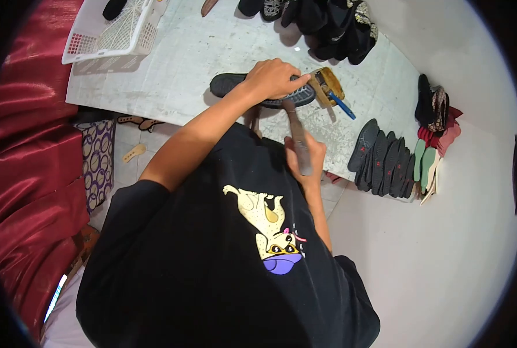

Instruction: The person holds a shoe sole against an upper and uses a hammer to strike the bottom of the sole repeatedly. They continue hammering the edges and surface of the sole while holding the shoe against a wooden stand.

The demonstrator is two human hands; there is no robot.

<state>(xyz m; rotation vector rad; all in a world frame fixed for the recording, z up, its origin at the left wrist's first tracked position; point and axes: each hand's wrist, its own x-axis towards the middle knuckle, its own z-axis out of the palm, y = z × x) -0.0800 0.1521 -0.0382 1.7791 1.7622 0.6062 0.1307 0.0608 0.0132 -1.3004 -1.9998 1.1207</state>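
My left hand (275, 79) is closed over a black shoe sole (226, 84), which lies sole side up near the table's front edge. My right hand (306, 155) is wrapped round the handle of a hammer-like tool (296, 130), whose upper end touches or nearly touches the sole's lower edge. Just right of the sole sits a yellow-brown box (332, 81), with a blue-handled tool (342, 105) lying across it. What supports the sole from below is mostly hidden.
The white table (171, 75) bears a white basket (110, 37) at the back left and black footwear (328, 29) at the back. Stacked black soles (386, 159) stand at the right edge, beside green insoles (426, 165). Red cloth (32, 145) hangs at the left.
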